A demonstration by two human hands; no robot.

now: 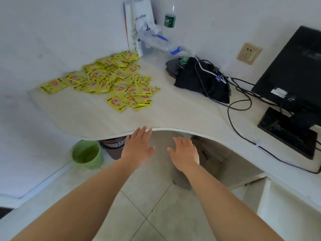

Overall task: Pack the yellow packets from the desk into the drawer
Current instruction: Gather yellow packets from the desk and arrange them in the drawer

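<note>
Packing looks not yet begun, by my judgement: the small yellow foil packets [107, 79] with red cartoon print all lie in a loose, overlapping heap on the pale, curved-edged desk [173, 115], toward its back left, and I hold none. No drawer shows open; a white cabinet sits under the desk at the right, but I cannot tell whether the drawer is there. My left hand [138, 146] is spread flat, palm down, empty, its fingertips at the desk's front edge. My right hand [185, 152] is likewise spread and empty, hovering just short of the edge, touching nothing.
</note>
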